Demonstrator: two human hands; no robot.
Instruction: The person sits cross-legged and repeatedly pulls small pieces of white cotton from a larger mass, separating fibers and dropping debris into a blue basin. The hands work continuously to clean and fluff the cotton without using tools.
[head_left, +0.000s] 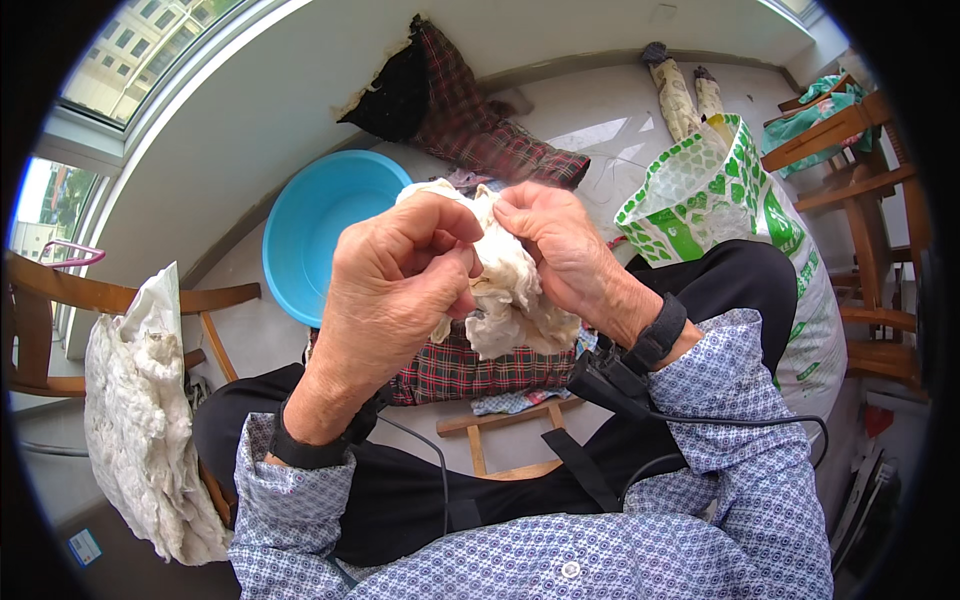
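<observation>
Off-white cotton wadding (502, 300) hangs in a crumpled, torn-looking clump in front of me. The thumb and fingers of my right hand (574, 251) pinch its upper right side. My left hand (405, 274) is curled against the clump's left side, fingertips drawn together; whether they grip a tuft is hidden. Below the clump, red-and-black tartan cloth (480, 375) lies between my knees, on a small wooden stool or frame (510, 420). Part of a patterned fabric (517, 401) shows under the tartan.
A blue plastic basin (300, 232) stands left, beyond my left hand. Tartan cloth with a dark lining (480, 112) lies by the wall. At right is a white-and-green bag (802, 300) near wooden chairs (870, 225). Thick wadding (142, 427) rests on a chair (112, 292) at left.
</observation>
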